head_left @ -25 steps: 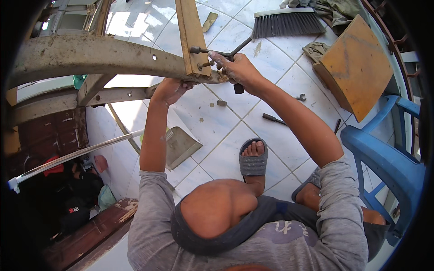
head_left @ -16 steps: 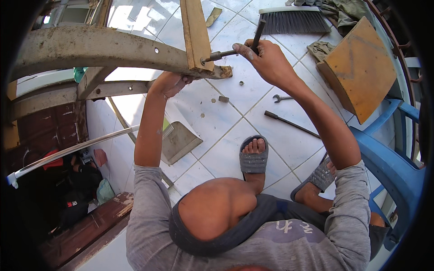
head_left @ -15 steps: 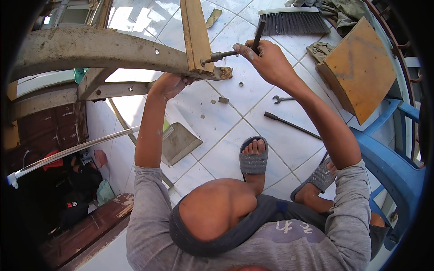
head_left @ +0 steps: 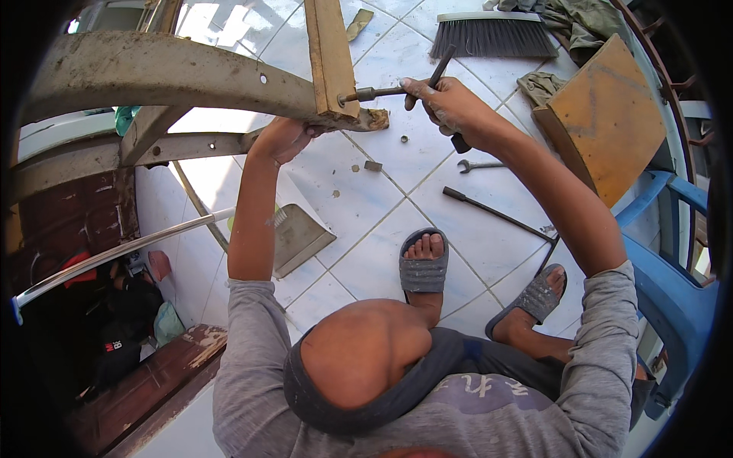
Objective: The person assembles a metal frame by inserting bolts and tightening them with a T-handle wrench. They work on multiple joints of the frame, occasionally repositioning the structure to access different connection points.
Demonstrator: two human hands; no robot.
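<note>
My right hand (head_left: 450, 111) grips the crossbar of a dark T-handle socket wrench (head_left: 372, 94). Its shaft runs left to a bolt (head_left: 342, 100) in the side of an upright wooden board (head_left: 328, 61). That board stands against the end of a weathered curved beam (head_left: 183, 72). My left hand (head_left: 286, 140) is pressed up under the beam, just below the board, with its fingers curled. Whatever those fingers hold is hidden behind my hand and the beam.
On the tiled floor lie a second T-handle wrench (head_left: 496, 208), an open-end wrench (head_left: 477, 166), a nut (head_left: 405, 139) and a small block (head_left: 373, 166). A dustpan (head_left: 301, 240) is by my left forearm. A broom head (head_left: 496, 37), a wooden panel (head_left: 607, 118) and a blue chair (head_left: 672, 305) stand around.
The T-handle has turned in my right hand, and its crossbar's lower end now shows below my fingers. That hand has shifted slightly right and down. My left hand stays under the beam.
</note>
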